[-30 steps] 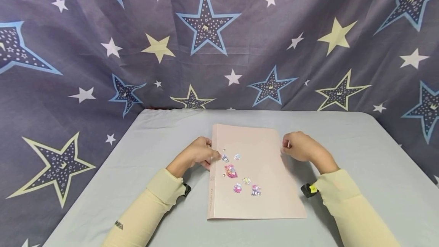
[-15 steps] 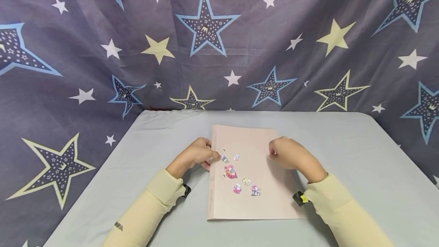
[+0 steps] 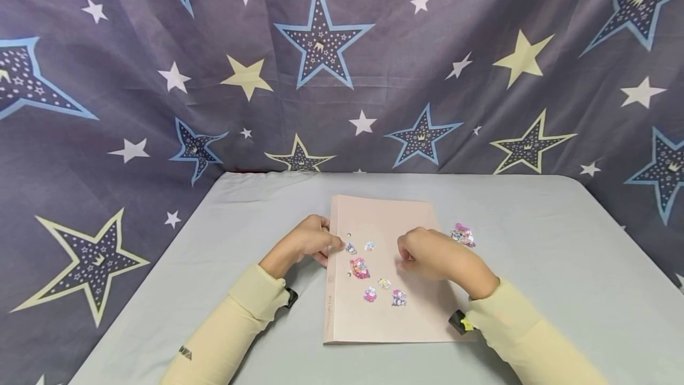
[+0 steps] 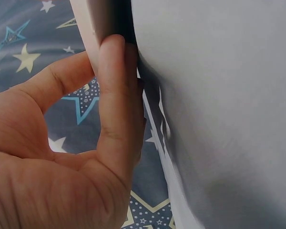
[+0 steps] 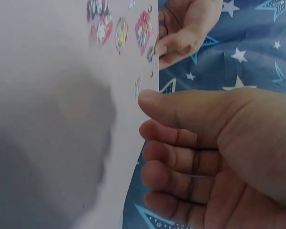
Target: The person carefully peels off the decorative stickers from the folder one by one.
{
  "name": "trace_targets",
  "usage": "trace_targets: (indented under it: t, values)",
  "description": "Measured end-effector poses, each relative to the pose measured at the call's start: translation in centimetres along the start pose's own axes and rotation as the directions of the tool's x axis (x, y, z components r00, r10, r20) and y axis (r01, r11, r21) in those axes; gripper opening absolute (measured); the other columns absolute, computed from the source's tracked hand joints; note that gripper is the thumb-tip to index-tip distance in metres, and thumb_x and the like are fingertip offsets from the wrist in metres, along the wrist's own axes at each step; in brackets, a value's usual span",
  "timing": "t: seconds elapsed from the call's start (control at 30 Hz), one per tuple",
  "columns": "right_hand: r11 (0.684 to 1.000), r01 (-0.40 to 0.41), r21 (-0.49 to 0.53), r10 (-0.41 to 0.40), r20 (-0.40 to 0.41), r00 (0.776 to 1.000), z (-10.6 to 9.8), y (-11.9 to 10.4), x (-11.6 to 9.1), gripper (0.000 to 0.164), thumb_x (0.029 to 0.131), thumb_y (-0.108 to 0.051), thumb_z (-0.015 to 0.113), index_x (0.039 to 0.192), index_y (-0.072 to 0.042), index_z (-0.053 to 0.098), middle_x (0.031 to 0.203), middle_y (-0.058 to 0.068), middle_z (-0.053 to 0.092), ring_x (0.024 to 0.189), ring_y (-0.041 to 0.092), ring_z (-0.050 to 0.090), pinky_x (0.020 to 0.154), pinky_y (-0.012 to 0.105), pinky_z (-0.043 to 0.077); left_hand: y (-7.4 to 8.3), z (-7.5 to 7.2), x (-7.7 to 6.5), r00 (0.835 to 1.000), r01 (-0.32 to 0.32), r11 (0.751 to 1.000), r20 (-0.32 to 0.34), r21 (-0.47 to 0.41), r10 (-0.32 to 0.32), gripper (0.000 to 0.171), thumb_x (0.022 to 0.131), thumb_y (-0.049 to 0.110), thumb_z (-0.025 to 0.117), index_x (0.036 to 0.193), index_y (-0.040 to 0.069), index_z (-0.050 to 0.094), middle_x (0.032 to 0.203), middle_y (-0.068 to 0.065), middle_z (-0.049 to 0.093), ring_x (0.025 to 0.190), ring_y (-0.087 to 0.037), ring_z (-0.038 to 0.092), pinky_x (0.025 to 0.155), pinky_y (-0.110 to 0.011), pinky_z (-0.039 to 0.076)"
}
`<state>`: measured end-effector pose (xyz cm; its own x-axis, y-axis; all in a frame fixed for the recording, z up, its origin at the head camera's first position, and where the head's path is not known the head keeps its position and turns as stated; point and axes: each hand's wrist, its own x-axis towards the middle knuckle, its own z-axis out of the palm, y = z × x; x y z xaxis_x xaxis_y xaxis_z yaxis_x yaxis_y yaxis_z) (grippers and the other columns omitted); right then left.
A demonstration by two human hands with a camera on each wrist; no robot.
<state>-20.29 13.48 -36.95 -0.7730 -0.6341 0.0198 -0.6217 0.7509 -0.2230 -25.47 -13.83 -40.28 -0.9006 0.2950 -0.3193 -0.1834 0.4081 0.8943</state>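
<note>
A pale pink file folder (image 3: pixel 395 325) lies on the table, with several small shiny cartoon stickers, among them a pink one (image 3: pixel 360 268), on the left part of its cover. My left hand (image 3: pixel 309 238) grips the spine side, thumb on top and fingers at the edge; the left wrist view has this left hand (image 4: pixel 86 119) close up. Over the middle of the cover is my right hand (image 3: pixel 435 254), fingers curled and thumb close to the index finger. The right wrist view shows that right hand (image 5: pixel 214 143) near the cover; I cannot tell whether something tiny sits between the fingertips.
A small heap of shiny stickers (image 3: pixel 462 234) lies right of the folder, behind my right wrist. The table (image 3: pixel 561 242) has a light grey cloth. A dark curtain (image 3: pixel 342 106) with stars hangs behind it.
My right hand has moved left from the folder's right edge to over its cover, uncovering the sticker heap. The left hand and folder have stayed put.
</note>
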Motion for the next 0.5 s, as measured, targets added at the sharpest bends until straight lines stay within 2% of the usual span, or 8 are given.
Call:
trace_targets:
  t: [0.13,0.3,0.5]
  values:
    - [0.998,0.059,-0.008,-0.059,-0.015,0.998,0.2,-0.8,0.0,0.021,0.083,-0.015,0.071,0.070,-0.019,0.055,0.064,-0.011,0.048,0.061,0.009,0.045,0.055,0.022,0.042,0.0,0.0,0.0,1.000,0.001,1.000,0.006,-0.011,-0.001,0.032,0.078,0.003,0.071,0.104,-0.006,0.053,0.079,-0.017,0.069,0.060,-0.027,0.067,0.053,-0.039,0.060]
    - [0.994,0.113,-0.009,-0.113,-0.017,0.993,0.8,-1.4,0.1,0.026,0.080,-0.006,0.065,0.064,-0.019,0.049,0.059,-0.010,0.036,0.057,0.007,0.035,0.048,0.018,0.031,0.0,0.0,-0.1,1.000,-0.002,1.000,0.003,-0.010,0.002,0.032,0.078,0.003,0.071,0.104,-0.006,0.053,0.079,-0.017,0.069,0.058,-0.026,0.067,0.052,-0.038,0.060]
    - [0.994,0.104,0.014,-0.104,0.019,0.994,1.5,-2.2,0.3,0.024,0.081,-0.013,0.069,0.066,-0.021,0.052,0.059,-0.011,0.042,0.056,0.005,0.038,0.049,0.019,0.036,0.0,0.0,0.0,1.000,-0.005,1.000,0.000,-0.005,0.005,0.032,0.079,0.004,0.071,0.103,-0.005,0.053,0.078,-0.017,0.069,0.058,-0.026,0.067,0.052,-0.039,0.060]
